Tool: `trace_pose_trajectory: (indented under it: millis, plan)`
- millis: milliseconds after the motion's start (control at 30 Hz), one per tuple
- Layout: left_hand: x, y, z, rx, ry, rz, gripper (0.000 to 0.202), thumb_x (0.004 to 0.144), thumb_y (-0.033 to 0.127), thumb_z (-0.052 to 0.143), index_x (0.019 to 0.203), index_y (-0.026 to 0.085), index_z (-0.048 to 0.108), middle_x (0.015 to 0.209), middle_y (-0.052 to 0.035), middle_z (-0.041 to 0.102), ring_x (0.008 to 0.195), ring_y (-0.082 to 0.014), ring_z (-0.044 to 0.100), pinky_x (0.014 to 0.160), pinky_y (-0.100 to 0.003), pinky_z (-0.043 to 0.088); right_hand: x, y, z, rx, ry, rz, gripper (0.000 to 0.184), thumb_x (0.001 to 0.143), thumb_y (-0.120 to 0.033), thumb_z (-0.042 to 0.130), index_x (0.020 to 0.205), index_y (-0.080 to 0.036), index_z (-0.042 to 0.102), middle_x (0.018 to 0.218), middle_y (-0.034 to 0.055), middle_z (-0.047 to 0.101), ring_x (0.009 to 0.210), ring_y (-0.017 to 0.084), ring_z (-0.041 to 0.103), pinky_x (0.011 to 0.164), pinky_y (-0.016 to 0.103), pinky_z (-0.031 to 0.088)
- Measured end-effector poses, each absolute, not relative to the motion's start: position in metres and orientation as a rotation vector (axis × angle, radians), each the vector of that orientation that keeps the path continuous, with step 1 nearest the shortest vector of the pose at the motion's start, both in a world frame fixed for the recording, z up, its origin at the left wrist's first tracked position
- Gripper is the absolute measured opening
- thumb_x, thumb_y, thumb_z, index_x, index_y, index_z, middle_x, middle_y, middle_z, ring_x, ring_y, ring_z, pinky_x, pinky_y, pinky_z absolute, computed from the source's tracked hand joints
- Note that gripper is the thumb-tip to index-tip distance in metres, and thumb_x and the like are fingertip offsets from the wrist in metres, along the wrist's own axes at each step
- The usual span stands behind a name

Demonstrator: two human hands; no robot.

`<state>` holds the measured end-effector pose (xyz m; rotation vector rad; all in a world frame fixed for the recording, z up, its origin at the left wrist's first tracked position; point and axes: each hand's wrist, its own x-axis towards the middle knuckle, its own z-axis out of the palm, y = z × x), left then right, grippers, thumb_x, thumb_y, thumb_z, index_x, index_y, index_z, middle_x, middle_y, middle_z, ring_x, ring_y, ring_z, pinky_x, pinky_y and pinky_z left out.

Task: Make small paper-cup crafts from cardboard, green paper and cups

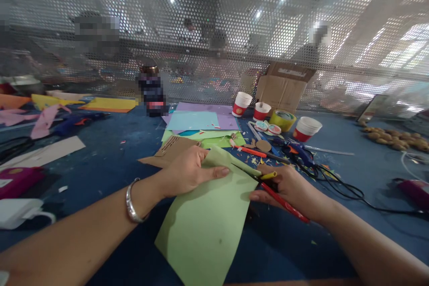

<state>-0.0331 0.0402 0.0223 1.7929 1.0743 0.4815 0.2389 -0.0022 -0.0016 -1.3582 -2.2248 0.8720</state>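
My left hand (pixel 187 170), with a silver bangle on the wrist, pinches a light green sheet of paper (pixel 211 223), thumb on top. The sheet hangs above the blue table and its far edge curls up. My right hand (pixel 288 190) is closed around scissors (pixel 246 170), whose dark blades lie at the upper right part of the sheet. A slim red piece (pixel 284 203) and a yellow tip (pixel 268 175) stick out at this hand. I cannot tell whether they belong to the scissors. The fingers partly hide the handles.
Beyond the hands lie brown cardboard (pixel 177 149) and stacked coloured paper (pixel 194 120). Paper cups (pixel 241 104), yellow tape (pixel 283 120), a glue gun (pixel 298 152) with a black cable and paper scraps are at the right. A perforated screen (pixel 201 53) stands behind the table.
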Motion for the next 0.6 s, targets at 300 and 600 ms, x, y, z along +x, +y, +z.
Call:
trace_pose_trajectory:
  millis: [300,600]
  plan:
    - [-0.0341,0.0395,0.0218,1.816,1.063,0.517,0.036,0.08,0.052,0.074,0.078,0.016,0.072,0.066,-0.0021,0.069,0.055,-0.0144,0.061,0.043,-0.021,0.04,0.237,-0.0037,-0.0038,-1.385,-2.228,0.823,0.047,0.083,-0.064,0.068,0.085,-0.017,0.064,0.06,-0.0026,0.057,0.054,0.012,0.043,0.047,0.023,0.037]
    - [-0.0342,0.0406,0.02,1.682,0.978,0.487,0.034,0.081,0.05,0.074,0.085,0.017,0.073,0.076,-0.0032,0.073,0.06,-0.0144,0.065,0.048,-0.021,0.048,0.2339,-0.0033,0.0013,-1.413,-2.257,0.815,0.051,0.081,-0.065,0.069,0.098,-0.016,0.068,0.07,0.0003,0.068,0.058,0.014,0.053,0.051,0.024,0.044]
